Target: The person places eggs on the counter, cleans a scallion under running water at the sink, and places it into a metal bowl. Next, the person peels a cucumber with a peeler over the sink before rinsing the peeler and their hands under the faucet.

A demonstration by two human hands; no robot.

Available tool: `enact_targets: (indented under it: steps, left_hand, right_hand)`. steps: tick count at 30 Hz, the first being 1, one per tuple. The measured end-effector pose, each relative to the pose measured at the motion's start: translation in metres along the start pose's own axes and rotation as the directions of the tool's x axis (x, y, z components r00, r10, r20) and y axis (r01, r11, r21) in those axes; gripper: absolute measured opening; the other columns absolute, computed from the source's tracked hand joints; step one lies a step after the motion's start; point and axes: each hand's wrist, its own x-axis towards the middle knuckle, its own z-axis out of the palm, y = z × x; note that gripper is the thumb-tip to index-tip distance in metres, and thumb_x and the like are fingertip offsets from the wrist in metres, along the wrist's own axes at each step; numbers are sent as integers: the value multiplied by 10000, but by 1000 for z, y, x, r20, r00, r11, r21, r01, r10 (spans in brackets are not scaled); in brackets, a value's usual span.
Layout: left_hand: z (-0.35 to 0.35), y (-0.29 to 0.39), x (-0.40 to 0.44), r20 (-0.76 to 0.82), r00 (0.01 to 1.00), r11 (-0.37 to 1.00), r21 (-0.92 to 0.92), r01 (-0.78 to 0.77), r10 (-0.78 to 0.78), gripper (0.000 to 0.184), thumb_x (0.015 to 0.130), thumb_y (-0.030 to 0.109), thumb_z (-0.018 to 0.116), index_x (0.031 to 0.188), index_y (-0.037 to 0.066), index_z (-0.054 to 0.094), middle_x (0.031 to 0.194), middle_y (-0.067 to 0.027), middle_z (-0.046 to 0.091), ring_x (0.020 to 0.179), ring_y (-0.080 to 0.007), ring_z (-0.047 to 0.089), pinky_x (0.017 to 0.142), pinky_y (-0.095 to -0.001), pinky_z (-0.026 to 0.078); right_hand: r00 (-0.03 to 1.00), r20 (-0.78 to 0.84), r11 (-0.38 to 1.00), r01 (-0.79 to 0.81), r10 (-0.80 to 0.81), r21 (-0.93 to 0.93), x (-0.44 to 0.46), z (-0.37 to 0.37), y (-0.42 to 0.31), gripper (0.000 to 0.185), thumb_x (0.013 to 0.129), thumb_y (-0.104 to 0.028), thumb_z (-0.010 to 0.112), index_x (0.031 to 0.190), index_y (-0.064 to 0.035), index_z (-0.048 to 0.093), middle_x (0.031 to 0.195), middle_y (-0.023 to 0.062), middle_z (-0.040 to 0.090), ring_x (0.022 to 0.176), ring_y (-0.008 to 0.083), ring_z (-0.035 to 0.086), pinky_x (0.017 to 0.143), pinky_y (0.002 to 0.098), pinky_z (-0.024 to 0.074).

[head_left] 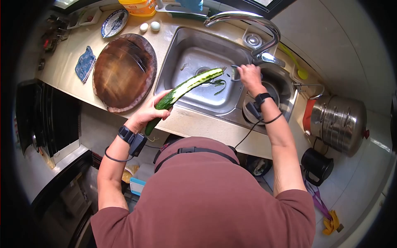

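Observation:
My left hand (151, 110) is closed around the lower part of a long cucumber (182, 91), which slants up and right over the sink (165, 74). A pale peeled strip runs along its upper side; the rest is dark green. My right hand (250, 76) is closed on a peeler (235, 73), whose head shows just right of the cucumber's tip, apart from it. The handle is mostly hidden in my fingers. Dark green peels (220, 87) lie in the basin near the drain.
A round wooden chopping board (124, 72) lies left of the sink, beside a blue cloth (85, 64). Two eggs (149, 27) and a patterned dish (115, 23) sit behind. The faucet (264, 31) arches over the sink. A metal pot (339, 124) stands at right.

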Motion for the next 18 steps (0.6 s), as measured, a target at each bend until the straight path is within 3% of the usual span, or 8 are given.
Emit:
enact_targets:
  steps: [3,6,8,10,12,14,16,18]
  left_hand:
    - [0,1,-4,11,1000,999,-42,-18,19,763,697,49,713,1377,39,367,859,-16,518,673,-69,476,582,-194,407]
    - [2,2,-2,20,999,999,-12,-46,46,745,711,38,692,1378,35,360,846,-14,514,687,-75,486,598,-201,411]
    - [5,3,2,18,999,999,19,-49,48,730,717,25,674,1377,32,360,836,-11,512,690,-78,491,605,-205,414]
    - [10,6,7,13,999,998,44,-42,41,717,716,16,664,1369,31,369,829,-9,512,686,-75,492,605,-205,413]
    - [17,11,10,18,999,998,64,-28,27,712,713,10,655,1367,32,373,824,-8,512,681,-72,492,602,-204,412]
    - [19,13,9,16,1000,998,64,-16,15,720,707,11,653,1370,31,372,822,-6,512,677,-70,491,597,-202,409]
    - [19,14,10,23,1000,999,48,-10,9,741,697,21,660,1378,28,366,821,-4,510,672,-67,487,591,-199,405]
    - [14,12,6,48,999,999,34,-11,9,763,680,52,695,1372,24,375,839,-4,516,676,-61,475,591,-191,399]
  right_hand:
    - [994,52,995,-95,97,-34,-10,-12,11,310,933,-340,479,807,-106,639,806,97,637,845,290,583,746,425,400]
    - [994,-58,994,-86,90,66,-6,-27,-5,301,928,-338,486,793,-103,617,792,98,629,829,287,579,732,422,398]
    - [980,-198,987,20,12,158,2,-39,-30,294,926,-325,489,759,-104,589,747,80,588,786,274,553,706,407,372]
    - [973,-211,961,144,-94,238,7,-72,-71,262,934,-268,483,765,-86,567,756,83,565,761,275,526,708,399,367]
    - [908,-320,905,353,-271,236,7,-93,-113,204,857,-246,578,725,-91,566,736,82,552,752,265,523,704,387,369]
    - [875,-281,861,459,-395,219,1,-99,-146,181,817,-240,615,716,-99,562,720,62,548,750,239,528,707,370,378]
    - [848,-320,861,486,-422,152,0,-100,-149,228,821,-294,604,667,-129,579,674,43,556,747,221,543,700,371,377]
    - [913,-289,933,337,-289,130,11,-76,-109,228,838,-312,586,704,-129,604,693,55,583,769,219,555,709,376,379]
